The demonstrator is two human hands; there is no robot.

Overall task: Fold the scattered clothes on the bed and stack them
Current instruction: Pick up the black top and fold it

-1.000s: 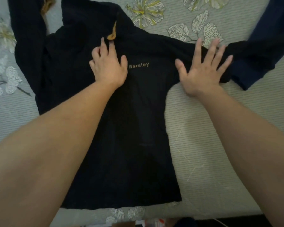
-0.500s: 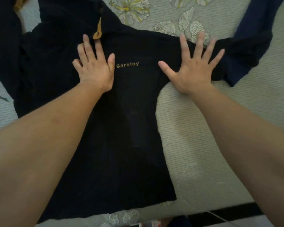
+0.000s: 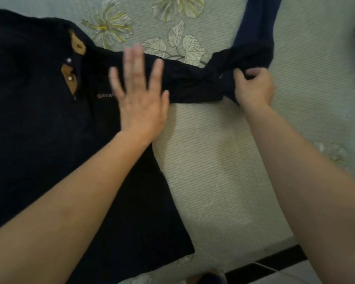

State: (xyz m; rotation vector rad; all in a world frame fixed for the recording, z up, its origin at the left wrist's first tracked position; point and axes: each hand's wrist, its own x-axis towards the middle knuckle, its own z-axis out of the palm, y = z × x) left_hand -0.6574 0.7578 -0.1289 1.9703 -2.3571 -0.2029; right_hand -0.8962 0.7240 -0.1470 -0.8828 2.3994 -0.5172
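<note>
Head view: black sweater (image 3: pixel 49 140) lies flat on the bed (image 3: pixel 223 160). Left hand (image 3: pixel 139 99) is spread open, pinning the chest; right hand (image 3: pixel 254 87) grips the bunched sleeve (image 3: pixel 197 85) end, touching a navy garment (image 3: pixel 256 23). Step looks like the sleeve fold-in; next move needs the sleeve carried across the body without dragging the navy piece.

Bed (image 3: pixel 213 160) in a ribbed pale green cover, flowers (image 3: pixel 109 25) and leaves (image 3: pixel 193 48) printed beyond the fingers (image 3: pixel 134 64); nearer than them, pale floor tiles (image 3: pixel 295 276) and a black strip (image 3: pixel 264 263).
</note>
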